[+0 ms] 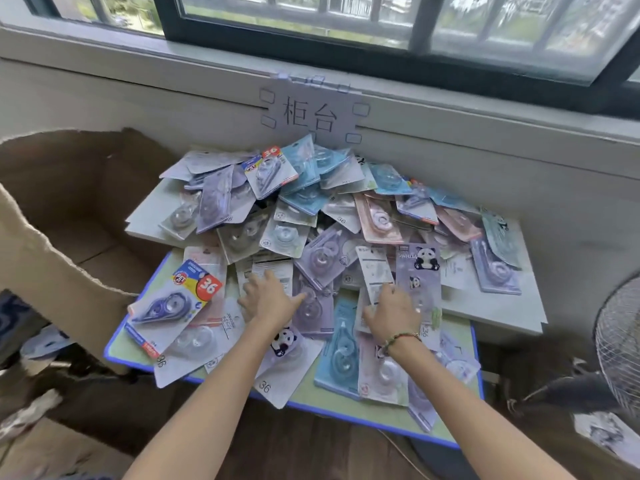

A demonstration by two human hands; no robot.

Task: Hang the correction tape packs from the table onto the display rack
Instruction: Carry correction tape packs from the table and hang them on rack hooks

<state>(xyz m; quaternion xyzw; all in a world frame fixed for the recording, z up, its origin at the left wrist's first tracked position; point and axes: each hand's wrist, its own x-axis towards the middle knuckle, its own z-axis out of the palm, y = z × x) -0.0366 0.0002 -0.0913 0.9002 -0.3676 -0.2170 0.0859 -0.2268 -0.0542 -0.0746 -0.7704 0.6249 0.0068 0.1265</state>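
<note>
Dozens of correction tape packs (325,237), two hands (268,299).

Heaped on the table (346,408) under the window (346,26): correction tape packs (311,216), spilling back onto a raised board (498,310) against the wall. Behind the heap, taped to the wall, a paper sign (310,110). Left of the table, a cardboard box (52,216). Right, a fan (620,344). On the near packs, both hands: left hand (268,297), right hand (393,315).
</note>
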